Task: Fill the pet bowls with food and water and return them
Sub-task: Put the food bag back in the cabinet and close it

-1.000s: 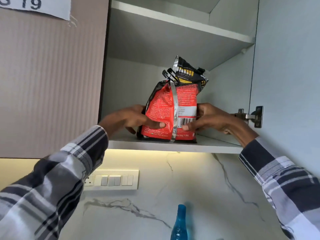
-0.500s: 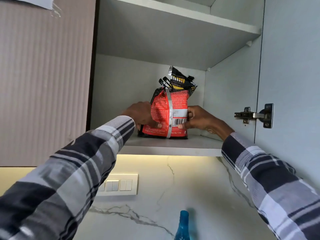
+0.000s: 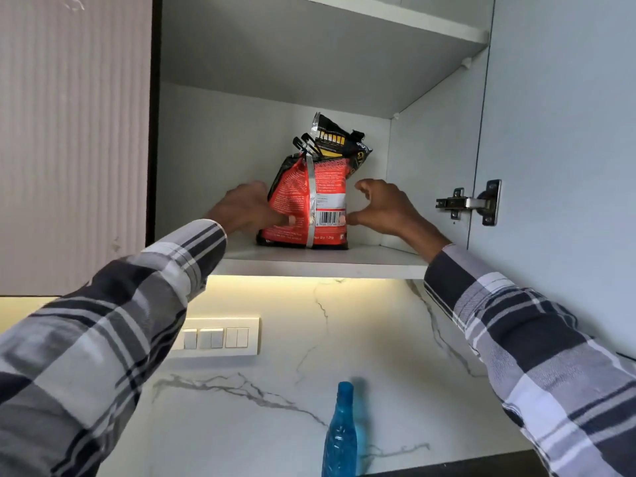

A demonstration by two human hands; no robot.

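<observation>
A red and black pet food bag (image 3: 292, 201) with a crumpled, folded top stands upright on the lower shelf (image 3: 371, 261) of an open wall cupboard. My left hand (image 3: 244, 210) holds the bag's left side, its thumb pressed on the front. To the bag's right, my right hand (image 3: 382, 210) is spread open with its fingers off the bag; only the thumb tip is at the barcode. No pet bowls are in view.
The open cupboard door (image 3: 557, 166) hangs at the right on a metal hinge (image 3: 468, 203). A closed ribbed door (image 3: 72, 149) is at the left. Below are a marble backsplash, a switch panel (image 3: 220, 337) and a blue bottle (image 3: 340, 438).
The bag went further back onto the shelf between both hands. My right hand has now let go and spread open. My left hand stays on the bag.
</observation>
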